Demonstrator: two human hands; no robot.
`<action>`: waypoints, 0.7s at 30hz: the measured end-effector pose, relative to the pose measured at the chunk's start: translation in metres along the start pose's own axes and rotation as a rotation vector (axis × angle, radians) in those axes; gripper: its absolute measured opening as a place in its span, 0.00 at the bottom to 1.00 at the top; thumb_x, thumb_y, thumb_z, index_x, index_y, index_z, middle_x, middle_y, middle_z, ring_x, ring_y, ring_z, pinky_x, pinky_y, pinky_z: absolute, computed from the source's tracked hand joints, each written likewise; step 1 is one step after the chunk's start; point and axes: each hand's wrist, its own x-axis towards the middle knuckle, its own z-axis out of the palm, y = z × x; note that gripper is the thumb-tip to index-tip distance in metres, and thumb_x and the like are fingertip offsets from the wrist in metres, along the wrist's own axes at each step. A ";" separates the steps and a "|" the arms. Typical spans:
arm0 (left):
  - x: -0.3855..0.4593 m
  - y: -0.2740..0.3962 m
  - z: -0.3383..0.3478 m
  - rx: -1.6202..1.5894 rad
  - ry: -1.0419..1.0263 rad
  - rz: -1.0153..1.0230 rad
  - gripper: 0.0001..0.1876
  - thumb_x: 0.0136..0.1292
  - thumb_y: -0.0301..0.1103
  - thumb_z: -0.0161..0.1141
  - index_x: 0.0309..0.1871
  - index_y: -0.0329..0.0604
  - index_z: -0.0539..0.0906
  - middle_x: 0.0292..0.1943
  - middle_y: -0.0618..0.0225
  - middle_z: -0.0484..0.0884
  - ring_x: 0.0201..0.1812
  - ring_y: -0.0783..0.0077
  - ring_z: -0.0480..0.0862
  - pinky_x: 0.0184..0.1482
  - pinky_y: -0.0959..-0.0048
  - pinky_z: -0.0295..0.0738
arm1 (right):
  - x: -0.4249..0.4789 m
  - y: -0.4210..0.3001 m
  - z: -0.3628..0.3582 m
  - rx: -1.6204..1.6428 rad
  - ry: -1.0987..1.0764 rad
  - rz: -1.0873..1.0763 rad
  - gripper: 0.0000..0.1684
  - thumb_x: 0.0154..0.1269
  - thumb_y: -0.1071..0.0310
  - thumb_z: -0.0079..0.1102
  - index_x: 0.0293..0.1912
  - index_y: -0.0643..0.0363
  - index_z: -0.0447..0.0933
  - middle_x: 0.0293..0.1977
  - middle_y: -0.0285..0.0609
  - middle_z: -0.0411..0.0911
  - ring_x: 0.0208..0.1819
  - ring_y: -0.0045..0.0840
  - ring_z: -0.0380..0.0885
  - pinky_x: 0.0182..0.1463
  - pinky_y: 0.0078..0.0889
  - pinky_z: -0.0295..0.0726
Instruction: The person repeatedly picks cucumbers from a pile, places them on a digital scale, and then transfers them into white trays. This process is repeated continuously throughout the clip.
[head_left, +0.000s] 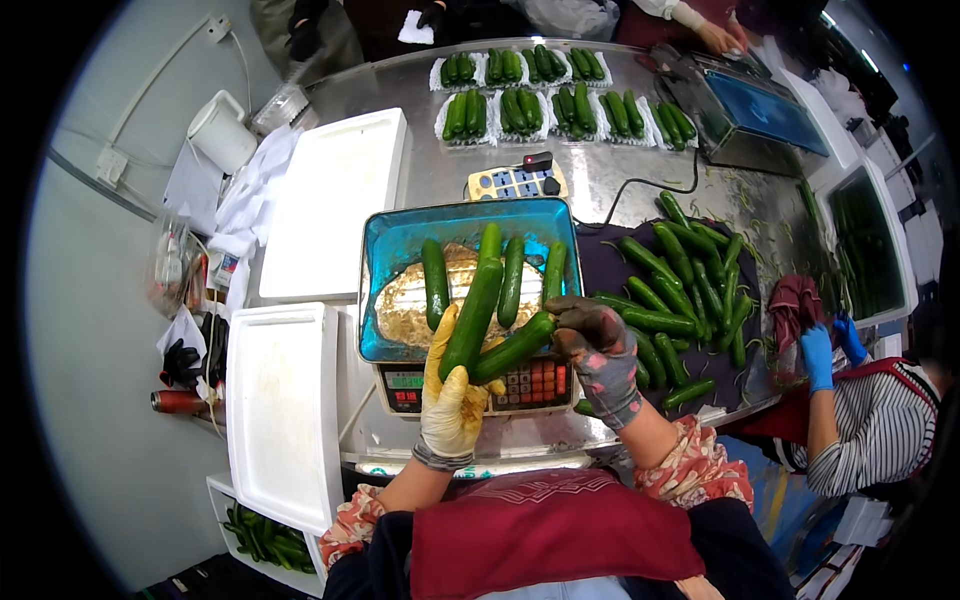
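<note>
My left hand, in a yellowed white glove, holds a long cucumber pointing away from me. A second cucumber slants to the right from the same palm. At its far end are the fingertips of my right hand, in a grey glove with pink spots, closed about the tip. Both hands are over the near edge of a digital scale with a blue tray. Several cucumbers lie apart in the tray, among them one at the left and one at the right. My left hand partly covers the scale's display.
Loose cucumbers lie heaped on a dark cloth at right. Packed cucumber trays stand in rows behind a power strip. White foam lids are at left. A co-worker's blue-gloved hand is by a maroon cloth; others stand across the table.
</note>
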 end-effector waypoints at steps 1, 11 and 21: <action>0.001 0.000 0.000 0.019 0.005 0.018 0.34 0.65 0.30 0.55 0.72 0.46 0.52 0.63 0.55 0.67 0.58 0.63 0.75 0.40 0.73 0.83 | 0.000 0.001 0.001 0.061 0.021 0.051 0.20 0.60 0.74 0.62 0.52 0.63 0.70 0.45 0.47 0.77 0.42 0.26 0.78 0.47 0.28 0.79; -0.003 -0.008 -0.016 0.444 0.055 0.197 0.36 0.63 0.33 0.59 0.72 0.43 0.53 0.56 0.47 0.73 0.47 0.68 0.80 0.40 0.77 0.81 | 0.006 0.026 -0.002 0.493 0.050 0.560 0.21 0.64 0.58 0.58 0.50 0.62 0.69 0.44 0.50 0.78 0.33 0.22 0.79 0.21 0.12 0.75; 0.009 -0.003 -0.021 0.231 0.173 0.273 0.30 0.68 0.31 0.52 0.71 0.48 0.55 0.60 0.55 0.69 0.55 0.64 0.76 0.41 0.72 0.81 | 0.018 0.048 0.016 0.588 0.028 0.616 0.22 0.66 0.59 0.55 0.54 0.62 0.68 0.47 0.43 0.76 0.39 0.26 0.79 0.36 0.26 0.79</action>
